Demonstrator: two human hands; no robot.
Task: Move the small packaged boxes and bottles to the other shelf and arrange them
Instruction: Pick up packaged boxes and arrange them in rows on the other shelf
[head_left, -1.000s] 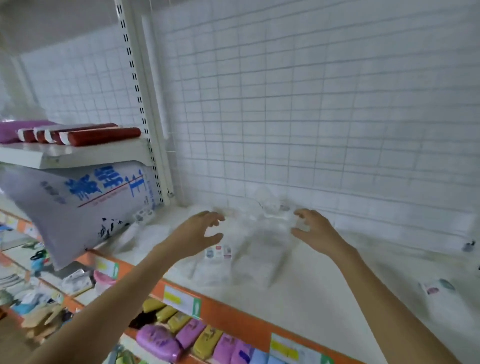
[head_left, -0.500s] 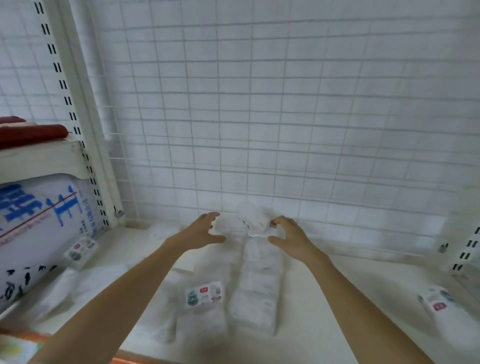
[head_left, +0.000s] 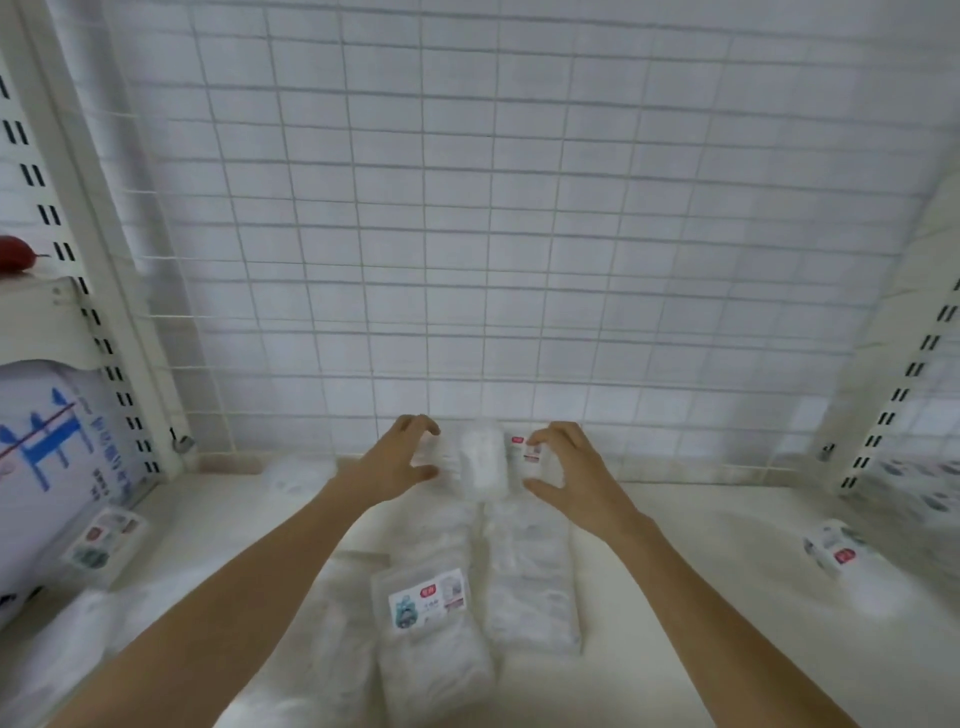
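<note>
Target pack (head_left: 482, 462): white, clear-wrapped, standing upright at the back of the shelf (head_left: 701, 571), close to the wire grid panel (head_left: 493, 234). A small red-and-white label shows at its right side, next to the right fingertips.

Left hand (head_left: 400, 460): on the pack's left side, fingers curved and spread, thumb low, other fingers high. Blurred; contact with the wrap can't be confirmed.
Right hand (head_left: 563, 465): mirrors it on the right side, fingers curved and spread, thumb low, upper fingertips at the label. Contact also unclear. The pack sits between the two hands; neither plainly closes round it.

In front of the pack, between the forearms: two rows of similar white packs lying flat and running toward the camera. The left row's near pack (head_left: 428, 603) has a printed label facing up.

Another labelled pack (head_left: 836, 551) lies well apart at right, one more (head_left: 101, 540) at far left beside a large white bag with blue print (head_left: 47, 457).

Shelf surface is cream. Slotted uprights (head_left: 98, 322) flank the bay on both sides. Upper-left shelf edge carries a dark red item (head_left: 13, 252), mostly cut off.
</note>
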